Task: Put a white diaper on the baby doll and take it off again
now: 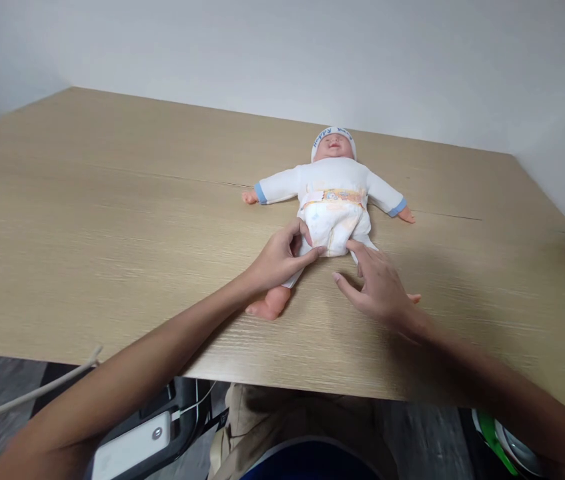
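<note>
A baby doll (333, 175) lies on its back on the wooden table, arms spread, head away from me. It wears a white top with blue cuffs and a white cap with lettering. Around its hips is a white diaper (329, 223) with a printed orange waistband. My left hand (287, 257) is closed at the diaper's leg edge, thumb at the crotch and fingers over the doll's thigh. At the other leg edge, my right hand (377, 280) touches with its fingertips, its thumb held apart. The right hand mostly hides that leg; a foot shows beyond it.
The wooden table (112, 220) meets a pale wall (282, 60) at the back. Below its front edge are a white power bank (132, 447) with a cable, a pale cord (32, 393) at the left, and a green and white object (495, 437) at the right.
</note>
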{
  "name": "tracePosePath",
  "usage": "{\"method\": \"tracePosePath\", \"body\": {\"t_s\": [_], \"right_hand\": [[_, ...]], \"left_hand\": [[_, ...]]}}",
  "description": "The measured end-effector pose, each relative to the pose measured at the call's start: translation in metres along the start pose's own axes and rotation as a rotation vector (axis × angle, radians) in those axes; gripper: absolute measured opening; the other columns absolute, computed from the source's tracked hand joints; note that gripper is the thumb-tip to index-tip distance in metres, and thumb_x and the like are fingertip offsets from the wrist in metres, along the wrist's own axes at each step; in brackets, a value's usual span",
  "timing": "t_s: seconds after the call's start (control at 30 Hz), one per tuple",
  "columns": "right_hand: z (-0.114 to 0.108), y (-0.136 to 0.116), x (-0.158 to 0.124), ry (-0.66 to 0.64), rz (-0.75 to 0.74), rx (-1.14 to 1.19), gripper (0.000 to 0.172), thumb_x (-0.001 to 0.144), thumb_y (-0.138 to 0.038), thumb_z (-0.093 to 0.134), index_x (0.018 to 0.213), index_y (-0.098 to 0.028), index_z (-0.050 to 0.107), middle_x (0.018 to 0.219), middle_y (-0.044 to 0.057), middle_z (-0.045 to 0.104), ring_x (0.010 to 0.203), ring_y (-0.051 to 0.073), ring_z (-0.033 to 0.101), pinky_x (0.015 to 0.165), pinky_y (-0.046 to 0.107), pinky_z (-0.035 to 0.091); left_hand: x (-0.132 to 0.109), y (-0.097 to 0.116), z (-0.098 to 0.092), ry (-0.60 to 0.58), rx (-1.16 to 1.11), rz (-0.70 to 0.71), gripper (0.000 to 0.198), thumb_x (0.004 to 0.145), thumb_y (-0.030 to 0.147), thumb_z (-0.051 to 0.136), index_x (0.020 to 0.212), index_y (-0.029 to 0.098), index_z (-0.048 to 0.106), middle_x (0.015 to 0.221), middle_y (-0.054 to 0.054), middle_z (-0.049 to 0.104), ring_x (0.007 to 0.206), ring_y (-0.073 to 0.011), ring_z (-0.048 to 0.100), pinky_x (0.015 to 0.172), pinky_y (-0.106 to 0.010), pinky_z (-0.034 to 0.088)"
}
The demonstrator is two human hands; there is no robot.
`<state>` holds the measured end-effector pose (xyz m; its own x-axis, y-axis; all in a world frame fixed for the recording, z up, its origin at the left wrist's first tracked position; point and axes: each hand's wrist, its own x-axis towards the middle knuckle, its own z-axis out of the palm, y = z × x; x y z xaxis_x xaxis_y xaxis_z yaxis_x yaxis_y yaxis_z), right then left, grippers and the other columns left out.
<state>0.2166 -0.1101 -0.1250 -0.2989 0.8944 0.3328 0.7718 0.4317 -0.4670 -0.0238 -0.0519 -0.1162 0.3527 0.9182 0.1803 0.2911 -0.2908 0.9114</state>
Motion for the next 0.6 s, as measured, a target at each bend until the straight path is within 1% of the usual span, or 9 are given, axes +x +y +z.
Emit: {"method": "tracePosePath", "body": {"t_s": [0.07,0.13,0.2,0.23,0.3,0.37,0.4,0.5,0.6], "right_hand": [[-0.001,0.001,0.001,-0.006,0.046,0.019,0.048,0.098,-0.04,0.073,0.14,-0.019,0.063,0.093,0.007,0.074,0.087,0.03,0.069,0.09,0.047,0.056],[-0.001,0.002,0.002,0.013,0.107,0.078,0.043,0.098,-0.04,0.072,0.136,-0.02,0.066,0.075,0.0,0.065,0.077,0.028,0.067,0.086,0.044,0.057],[-0.002,0.002,0.003,0.082,0.15,0.126,0.031,0.101,-0.038,0.068,0.129,-0.024,0.07,0.066,-0.004,0.059,0.069,0.025,0.065,0.088,0.044,0.057],[-0.003,0.002,0.003,0.13,0.153,0.13,0.026,0.102,-0.037,0.067,0.124,-0.025,0.072,0.065,-0.005,0.06,0.067,0.024,0.065,0.093,0.045,0.057],[-0.003,0.002,0.003,0.214,0.128,0.1,0.019,0.103,-0.035,0.065,0.118,-0.027,0.074,0.072,-0.003,0.07,0.065,0.021,0.066,0.108,0.05,0.053],[-0.002,0.002,0.002,0.243,0.092,0.064,0.018,0.104,-0.034,0.064,0.117,-0.027,0.074,0.086,-0.001,0.08,0.063,0.019,0.065,0.118,0.053,0.048],[-0.002,0.002,0.002,0.244,0.077,0.054,0.019,0.104,-0.033,0.064,0.118,-0.026,0.074,0.093,0.0,0.083,0.062,0.018,0.064,0.12,0.053,0.046],[0.003,0.0,0.003,0.224,0.044,0.013,0.02,0.104,-0.032,0.063,0.119,-0.024,0.073,0.101,0.003,0.084,0.07,0.02,0.067,0.118,0.052,0.046],[0.008,-0.005,0.006,0.165,0.039,-0.05,0.017,0.102,-0.033,0.063,0.113,-0.023,0.072,0.104,0.008,0.081,0.094,0.029,0.072,0.11,0.051,0.049]], "left_hand": [[0.0,0.0,-0.001,-0.005,0.009,0.001,0.03,0.096,0.043,0.079,0.096,0.022,0.057,0.081,0.004,0.052,0.074,-0.0153,0.045,0.07,-0.031,0.037],[0.0,0.003,-0.003,-0.016,0.019,0.009,0.03,0.096,0.043,0.078,0.097,0.022,0.057,0.081,0.004,0.053,0.073,-0.0152,0.045,0.07,-0.031,0.038],[-0.001,0.006,-0.005,-0.021,0.02,0.019,0.029,0.096,0.042,0.077,0.099,0.023,0.055,0.082,0.004,0.053,0.072,-0.0149,0.046,0.07,-0.031,0.039],[-0.002,0.007,-0.007,-0.014,0.012,0.021,0.029,0.096,0.041,0.077,0.099,0.023,0.054,0.083,0.004,0.053,0.072,-0.0148,0.046,0.07,-0.031,0.04],[-0.005,0.007,-0.008,0.015,-0.011,0.016,0.03,0.096,0.038,0.077,0.102,0.024,0.051,0.087,0.003,0.056,0.074,-0.0145,0.049,0.07,-0.03,0.042],[-0.007,0.006,-0.009,0.05,-0.041,-0.005,0.033,0.095,0.037,0.079,0.107,0.024,0.05,0.096,0.001,0.06,0.078,-0.0143,0.053,0.072,-0.03,0.044],[-0.009,0.004,-0.008,0.06,-0.055,-0.019,0.036,0.095,0.037,0.08,0.111,0.024,0.05,0.101,-0.001,0.063,0.079,-0.0143,0.055,0.073,-0.03,0.046],[-0.013,0.001,-0.006,0.072,-0.087,-0.072,0.041,0.095,0.037,0.081,0.121,0.023,0.052,0.115,-0.005,0.071,0.09,-0.0163,0.063,0.079,-0.031,0.05],[-0.017,0.002,-0.005,0.096,-0.091,-0.129,0.042,0.094,0.04,0.082,0.123,0.022,0.058,0.127,-0.009,0.074,0.108,-0.0212,0.071,0.09,-0.035,0.054]]}}
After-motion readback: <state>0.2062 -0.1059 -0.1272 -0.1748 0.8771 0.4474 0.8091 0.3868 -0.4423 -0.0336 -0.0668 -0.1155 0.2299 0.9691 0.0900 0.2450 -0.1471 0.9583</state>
